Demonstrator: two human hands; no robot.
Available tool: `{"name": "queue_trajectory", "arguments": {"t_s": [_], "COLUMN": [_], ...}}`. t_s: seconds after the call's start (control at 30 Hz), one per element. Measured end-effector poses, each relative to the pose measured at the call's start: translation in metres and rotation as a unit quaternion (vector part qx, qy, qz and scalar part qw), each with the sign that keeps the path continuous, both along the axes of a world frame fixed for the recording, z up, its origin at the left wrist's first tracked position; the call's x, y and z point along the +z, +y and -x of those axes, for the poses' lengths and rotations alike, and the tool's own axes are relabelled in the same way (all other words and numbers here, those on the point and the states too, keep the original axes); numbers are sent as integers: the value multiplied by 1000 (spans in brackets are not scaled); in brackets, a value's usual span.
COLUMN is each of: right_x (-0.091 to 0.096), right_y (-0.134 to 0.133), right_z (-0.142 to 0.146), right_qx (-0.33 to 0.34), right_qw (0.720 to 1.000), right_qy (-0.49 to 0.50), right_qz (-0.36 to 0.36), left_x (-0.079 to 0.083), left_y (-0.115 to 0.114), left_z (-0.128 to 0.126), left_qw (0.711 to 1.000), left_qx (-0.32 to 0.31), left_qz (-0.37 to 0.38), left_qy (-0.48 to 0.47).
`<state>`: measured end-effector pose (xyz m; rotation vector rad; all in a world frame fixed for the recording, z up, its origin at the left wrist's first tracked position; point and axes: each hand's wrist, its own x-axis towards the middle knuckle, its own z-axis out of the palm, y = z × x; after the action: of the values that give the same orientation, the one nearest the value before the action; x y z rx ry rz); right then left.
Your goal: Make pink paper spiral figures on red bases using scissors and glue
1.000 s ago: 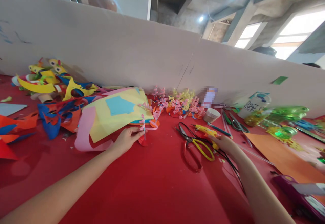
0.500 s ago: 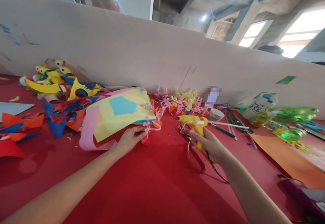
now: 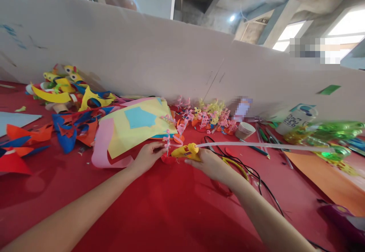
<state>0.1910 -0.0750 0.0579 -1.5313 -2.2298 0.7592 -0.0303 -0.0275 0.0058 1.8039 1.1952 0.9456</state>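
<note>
My left hand [image 3: 148, 157] pinches the thin stem of a small paper flower [image 3: 169, 142] with pink curled strips, standing on a red paper disc [image 3: 168, 160] on the red table. My right hand [image 3: 209, 163] is closed round a yellow hot glue gun [image 3: 186, 152], its nozzle pointing left at the base of the flower. A long white glue stick [image 3: 265, 145] juts from the back of the gun to the right. The gun's black cord [image 3: 256, 179] trails right across the table.
Yellow, pink and blue paper sheets [image 3: 137, 124] lie just behind my left hand. Coloured paper scraps [image 3: 65, 126] pile at the left. Finished curled flowers [image 3: 208, 117] stand by the white partition [image 3: 159, 61]. Scissors [image 3: 236, 164], a tape roll [image 3: 245, 130], a bottle [image 3: 296, 118] and orange paper [image 3: 322, 176] lie right.
My right hand picked the glue gun off the table and carried it left to the flower's base. My left hand kept holding the flower stem.
</note>
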Motion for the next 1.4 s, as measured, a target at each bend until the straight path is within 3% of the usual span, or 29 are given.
{"name": "queue_trajectory", "arguments": {"t_s": [0.4, 1.17, 1.4], "right_x": [14, 15, 12], "right_y": [3, -1, -1], "right_z": [14, 16, 15], "right_qx": [14, -45, -28], "right_qw": [997, 992, 994], "right_qy": [-59, -118, -106], "right_qz": [39, 30, 23], "left_x": [3, 2, 1], "left_y": [-2, -4, -4], "left_z": [-2, -4, -5], "left_qw": [999, 998, 998], "left_qx": [-3, -5, 5], "left_qz": [-17, -31, -32], "left_qy": [27, 53, 51]}}
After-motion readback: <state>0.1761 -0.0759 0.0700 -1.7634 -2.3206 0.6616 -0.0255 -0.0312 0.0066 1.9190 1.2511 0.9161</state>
